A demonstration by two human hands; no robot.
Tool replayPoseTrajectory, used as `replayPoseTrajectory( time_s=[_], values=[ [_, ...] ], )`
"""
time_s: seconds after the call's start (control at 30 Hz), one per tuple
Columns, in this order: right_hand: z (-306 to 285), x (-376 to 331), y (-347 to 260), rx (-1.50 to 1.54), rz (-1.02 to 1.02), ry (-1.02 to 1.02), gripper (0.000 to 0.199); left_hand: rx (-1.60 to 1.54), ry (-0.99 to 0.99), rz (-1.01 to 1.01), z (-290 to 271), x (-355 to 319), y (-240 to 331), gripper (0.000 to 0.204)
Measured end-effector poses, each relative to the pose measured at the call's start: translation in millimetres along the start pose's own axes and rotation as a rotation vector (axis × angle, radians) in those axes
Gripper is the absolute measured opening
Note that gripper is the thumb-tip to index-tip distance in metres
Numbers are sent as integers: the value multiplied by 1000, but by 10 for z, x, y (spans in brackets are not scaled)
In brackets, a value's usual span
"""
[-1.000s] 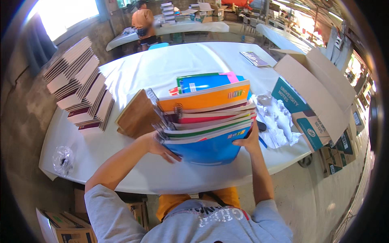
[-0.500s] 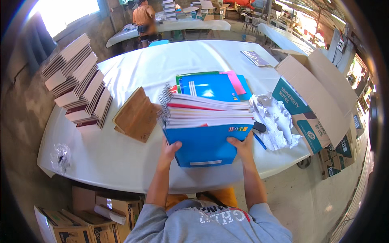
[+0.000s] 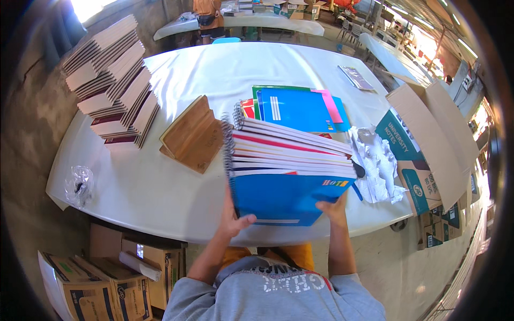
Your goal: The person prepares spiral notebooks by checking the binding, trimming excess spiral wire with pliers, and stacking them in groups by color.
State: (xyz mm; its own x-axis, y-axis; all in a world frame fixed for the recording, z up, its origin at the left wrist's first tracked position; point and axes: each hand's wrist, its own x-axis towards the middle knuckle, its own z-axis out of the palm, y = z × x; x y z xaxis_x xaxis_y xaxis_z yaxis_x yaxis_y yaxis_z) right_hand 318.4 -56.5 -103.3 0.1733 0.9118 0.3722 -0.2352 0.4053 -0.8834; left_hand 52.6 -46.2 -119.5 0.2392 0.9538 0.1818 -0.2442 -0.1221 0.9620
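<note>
Currently, one blue-fronted stack of spiral notebooks, at the near side of the table, grasped low by the fingers of the left hand and right hand, one per side. Further, I count one tall book pile at left, one clear plastic wrapper, one heap of crumpled white paper.

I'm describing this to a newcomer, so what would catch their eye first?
Likely the thick stack of spiral notebooks, held between the left hand and right hand at the table's near edge. Next, the tall staggered book pile on the table's left, then the open cardboard box at its right.
</note>
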Motion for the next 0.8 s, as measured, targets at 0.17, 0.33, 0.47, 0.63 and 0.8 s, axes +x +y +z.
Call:
replayPoseTrajectory(
  time_s=[0.17, 0.33, 0.47, 0.63, 0.8],
  values=[
    [-132, -34, 94, -174, -133, -20, 92, 28, -154, 83, -57, -15, 74, 122],
    [-153, -92, 95, 10, -32, -30, 91, 79, -266, -133, -213, 420, 84, 123],
    [-61, -127, -32, 21, 33, 55, 99, 10, -279, 22, -227, 259, -153, 116],
    [-128, -203, 211, 125, -45, 21, 106, -205, -262, 52, -108, -96, -250, 99],
    [-188, -187, 400, 47, 132, 94, 104, -174, -402, 40, -361, -215, -635, 91]
  ],
)
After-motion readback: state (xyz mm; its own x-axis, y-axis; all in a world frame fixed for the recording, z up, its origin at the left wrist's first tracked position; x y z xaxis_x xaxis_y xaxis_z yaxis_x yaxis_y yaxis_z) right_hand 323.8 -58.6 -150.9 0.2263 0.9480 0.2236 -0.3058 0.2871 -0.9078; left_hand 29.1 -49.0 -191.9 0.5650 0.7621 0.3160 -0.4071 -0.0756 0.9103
